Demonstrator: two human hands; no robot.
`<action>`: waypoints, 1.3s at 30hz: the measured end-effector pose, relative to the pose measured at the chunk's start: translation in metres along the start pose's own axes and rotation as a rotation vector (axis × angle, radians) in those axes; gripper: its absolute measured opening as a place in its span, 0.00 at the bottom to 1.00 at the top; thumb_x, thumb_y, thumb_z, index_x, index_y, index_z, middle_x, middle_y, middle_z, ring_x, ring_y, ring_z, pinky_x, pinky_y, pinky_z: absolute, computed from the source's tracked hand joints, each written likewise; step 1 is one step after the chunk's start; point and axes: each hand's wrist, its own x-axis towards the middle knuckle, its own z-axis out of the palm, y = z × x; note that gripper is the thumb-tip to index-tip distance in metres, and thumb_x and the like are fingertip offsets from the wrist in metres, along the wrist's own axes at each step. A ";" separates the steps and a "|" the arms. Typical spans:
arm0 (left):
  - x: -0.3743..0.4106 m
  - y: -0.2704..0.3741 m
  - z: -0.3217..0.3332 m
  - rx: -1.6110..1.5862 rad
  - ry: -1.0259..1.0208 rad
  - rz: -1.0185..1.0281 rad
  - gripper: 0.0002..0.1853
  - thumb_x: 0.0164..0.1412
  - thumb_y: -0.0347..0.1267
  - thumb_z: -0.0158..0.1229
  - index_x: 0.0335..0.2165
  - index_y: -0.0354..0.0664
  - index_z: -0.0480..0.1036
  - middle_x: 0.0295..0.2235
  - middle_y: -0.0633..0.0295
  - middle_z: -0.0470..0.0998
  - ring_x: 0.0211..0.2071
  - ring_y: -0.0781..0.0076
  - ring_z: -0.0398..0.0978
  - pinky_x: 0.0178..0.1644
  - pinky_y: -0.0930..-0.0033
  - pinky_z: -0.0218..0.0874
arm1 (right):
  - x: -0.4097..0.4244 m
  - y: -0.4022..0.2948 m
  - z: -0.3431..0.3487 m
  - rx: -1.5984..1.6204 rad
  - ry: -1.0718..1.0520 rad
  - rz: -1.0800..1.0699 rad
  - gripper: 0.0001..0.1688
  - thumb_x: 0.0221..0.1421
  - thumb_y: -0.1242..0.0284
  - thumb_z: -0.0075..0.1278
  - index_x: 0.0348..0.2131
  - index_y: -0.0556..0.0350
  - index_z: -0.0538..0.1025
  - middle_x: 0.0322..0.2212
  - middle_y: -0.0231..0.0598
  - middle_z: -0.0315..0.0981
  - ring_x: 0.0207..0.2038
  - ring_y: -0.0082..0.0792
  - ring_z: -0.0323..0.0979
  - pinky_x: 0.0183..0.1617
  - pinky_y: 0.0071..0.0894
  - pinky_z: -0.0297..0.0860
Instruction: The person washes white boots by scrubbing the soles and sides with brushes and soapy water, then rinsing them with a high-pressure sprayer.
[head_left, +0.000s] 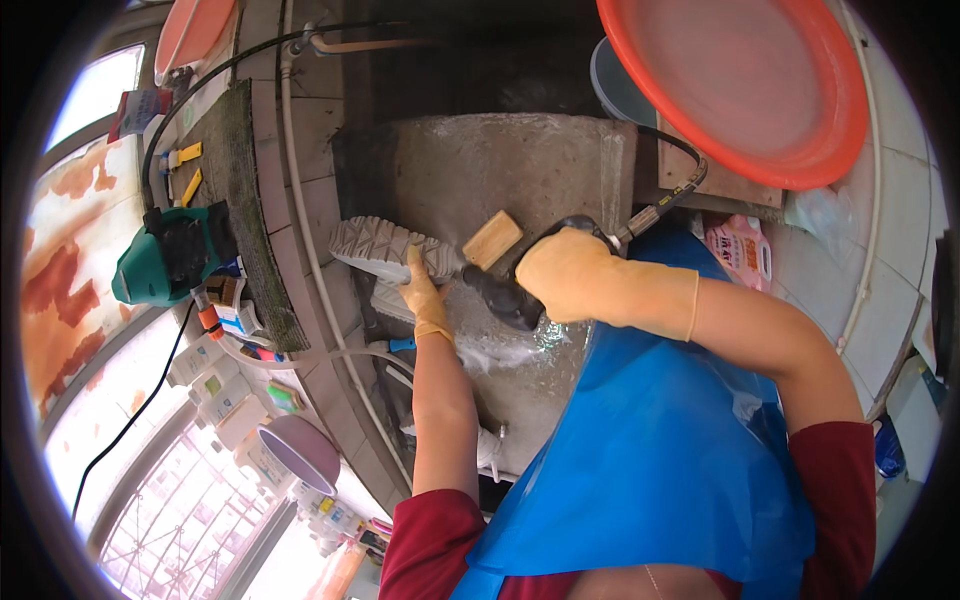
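My left hand (424, 296), in a yellowish rubber glove, grips a light-coloured shoe (367, 244) whose treaded sole faces up. Another pale shoe (390, 298) lies partly hidden beneath it. My right hand (570, 274), gloved alike, is closed around a black spray gun (499, 296), its front end pointing at the shoe's sole. A black hose (679, 187) with a metal fitting runs from the gun. Between the hands, just beyond them, a wooden block (493, 240) rests on the wet concrete basin (510, 165); its underside is hidden. Whitish suds lie below the gun.
A large red plastic basin (847, 142) stands at the upper right, over a bluish one (611, 82). Along the left ledge are a green pressure washer (135, 270), brushes (225, 289), bottles (225, 397) and a purple bowl (307, 450). A pale hose (300, 360) crosses towards my left forearm.
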 end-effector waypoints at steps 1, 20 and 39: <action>-0.004 0.002 0.001 -0.031 -0.047 0.021 0.52 0.50 0.59 0.68 0.59 0.30 0.63 0.60 0.51 0.65 0.55 0.50 0.70 0.49 0.46 0.74 | 0.003 0.003 0.000 -0.010 0.025 0.013 0.09 0.41 0.77 0.57 0.28 0.61 0.83 0.28 0.49 0.81 0.34 0.49 0.81 0.37 0.46 0.75; 0.002 0.004 -0.007 -0.051 -0.100 -0.041 0.62 0.49 0.60 0.70 0.65 0.29 0.49 0.61 0.45 0.62 0.56 0.47 0.70 0.44 0.48 0.78 | 0.012 -0.001 -0.005 -0.021 -0.042 0.001 0.09 0.40 0.76 0.58 0.27 0.59 0.84 0.28 0.49 0.82 0.34 0.48 0.81 0.38 0.45 0.75; -0.001 0.010 -0.008 0.021 -0.077 -0.052 0.66 0.45 0.62 0.70 0.66 0.30 0.47 0.60 0.42 0.63 0.54 0.48 0.71 0.41 0.53 0.79 | 0.016 -0.003 -0.007 0.027 -0.066 0.034 0.10 0.40 0.76 0.59 0.29 0.59 0.84 0.30 0.50 0.82 0.36 0.50 0.81 0.38 0.46 0.76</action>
